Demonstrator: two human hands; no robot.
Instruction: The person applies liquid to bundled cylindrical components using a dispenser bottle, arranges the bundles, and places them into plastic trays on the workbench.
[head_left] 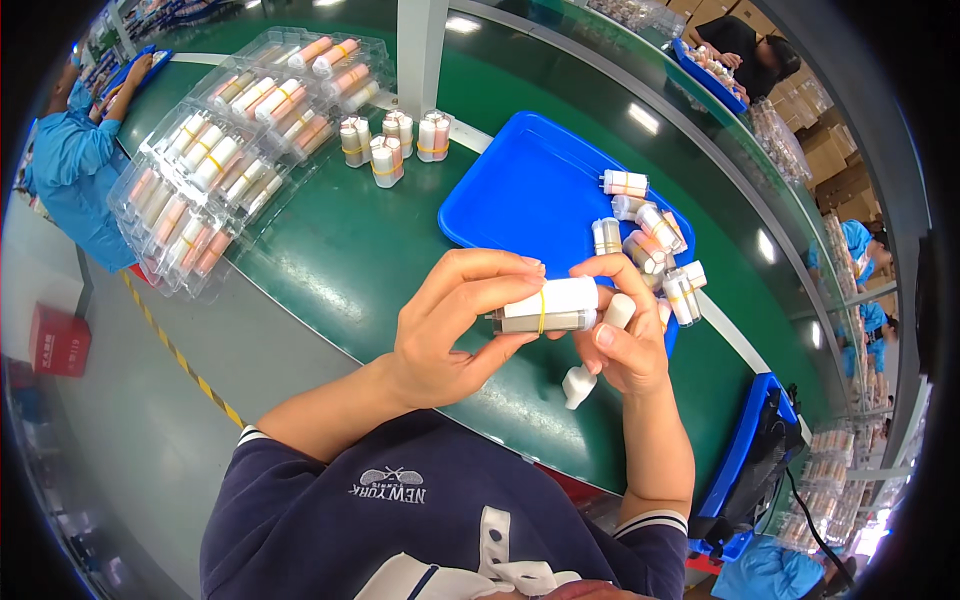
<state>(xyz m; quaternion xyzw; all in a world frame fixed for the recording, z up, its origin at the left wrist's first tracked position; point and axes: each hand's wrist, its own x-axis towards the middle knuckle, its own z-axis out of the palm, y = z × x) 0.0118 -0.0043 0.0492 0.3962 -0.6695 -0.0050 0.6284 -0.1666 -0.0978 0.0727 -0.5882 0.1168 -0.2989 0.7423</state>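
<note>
Above the green table I hold a bundle of small white, grey and clear tubes [548,306] with a yellow rubber band around its middle. My left hand [450,315] grips the bundle's left end between fingers and thumb. At its other end, my right hand [630,345] has its fingers curled around a small white cylindrical piece [619,311], the index finger reaching over the bundle. Just below the right hand is another white piece with a narrower end [579,386]; whether it touches the fingers or lies on the table I cannot tell.
A blue tray [520,170] holds several banded bundles [655,235] on its right side. Upright bundles [386,160] stand left of it, by a grey post [420,60]. Clear plastic trays [215,155] of bundles lie at far left. Another blue tray [740,460] sits right. People work nearby.
</note>
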